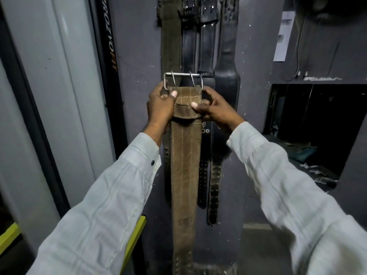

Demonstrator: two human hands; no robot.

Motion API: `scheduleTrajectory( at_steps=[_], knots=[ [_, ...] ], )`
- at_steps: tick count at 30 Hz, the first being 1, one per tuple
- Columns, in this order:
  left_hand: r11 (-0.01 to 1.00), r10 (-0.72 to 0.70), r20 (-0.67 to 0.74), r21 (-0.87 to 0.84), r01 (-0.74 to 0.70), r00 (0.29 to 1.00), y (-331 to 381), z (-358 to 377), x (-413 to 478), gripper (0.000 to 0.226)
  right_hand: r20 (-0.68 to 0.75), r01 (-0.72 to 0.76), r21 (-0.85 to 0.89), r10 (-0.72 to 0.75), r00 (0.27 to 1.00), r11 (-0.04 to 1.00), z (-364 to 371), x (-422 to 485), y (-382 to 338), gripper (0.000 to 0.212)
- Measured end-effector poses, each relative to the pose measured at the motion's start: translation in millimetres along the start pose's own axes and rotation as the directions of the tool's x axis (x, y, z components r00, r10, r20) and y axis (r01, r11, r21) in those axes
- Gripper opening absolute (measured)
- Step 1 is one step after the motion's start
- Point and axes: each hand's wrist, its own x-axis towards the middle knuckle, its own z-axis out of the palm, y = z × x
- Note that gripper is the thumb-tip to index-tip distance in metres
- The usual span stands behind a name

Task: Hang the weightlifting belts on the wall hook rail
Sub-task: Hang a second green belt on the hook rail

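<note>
Belt count first: five in view. Four already hang flat against the dark grey wall [135, 46]. That's one olive canvas belt [171, 36] on the left, two plain black leather belts [190, 48] side by side in the middle, and one wide padded black belt [226, 68] on the right. Their tops run out of the top of the shot, so I can't tell what they're hooked on. The fifth is the brown suede belt [185, 165], held up in front of those four and hanging straight down out of the bottom of the shot. It has one steel buckle [182, 80] with two prongs at its top end, sitting across the hung belts. Two hands, both gripping that brown belt just under the buckle. The left hand [158, 108] is curled round the belt's left edge with the thumb pressed flat on the front. The right hand [216, 111] grips the right edge at about the same height, fingers curled and thumb tip on the keeper loop [185, 114]. Both arms are in pale long sleeves [103, 205]. Other bits: one sheet of paper [282, 36] on the wall at upper right, and one yellow bar [135, 243] low down beside the left forearm.
</note>
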Motion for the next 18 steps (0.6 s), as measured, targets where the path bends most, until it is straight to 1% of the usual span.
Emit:
scheduleTrajectory(
  at_steps=[3,6,8,9,10,12,15,18],
  knots=[
    [0.999,0.035,-0.082,0.001,-0.035,0.996,-3,2,3,0.033,-0.024,0.080,-0.024,-0.081,0.996,0.996,3,3,2,0.067],
    [0.999,0.031,-0.116,-0.010,-0.033,0.993,-4,6,5,0.035,-0.079,0.137,-0.139,-0.149,0.986,0.981,6,5,5,0.077],
    [0.999,0.047,-0.152,0.031,-0.043,0.987,-7,10,7,0.045,-0.141,0.196,-0.209,-0.228,0.964,0.958,10,4,9,0.087],
    [0.998,0.050,-0.166,0.045,-0.043,0.985,-8,12,7,0.050,-0.159,0.234,-0.230,-0.274,0.949,0.945,11,3,11,0.086],
    [0.998,0.054,-0.176,0.043,-0.048,0.983,-9,14,9,0.054,-0.160,0.268,-0.258,-0.315,0.936,0.928,12,3,13,0.081],
    [0.997,0.071,-0.187,0.046,-0.063,0.980,-13,17,12,0.056,-0.124,0.302,-0.337,-0.360,0.925,0.892,10,6,15,0.067],
    [0.993,0.086,-0.191,0.101,-0.068,0.978,-21,18,18,0.059,-0.059,0.312,-0.436,-0.372,0.926,0.844,4,18,21,0.050],
    [0.990,0.108,-0.201,0.115,-0.086,0.974,-29,18,26,0.061,-0.059,0.277,-0.447,-0.337,0.940,0.850,5,31,23,0.048]
  ],
)
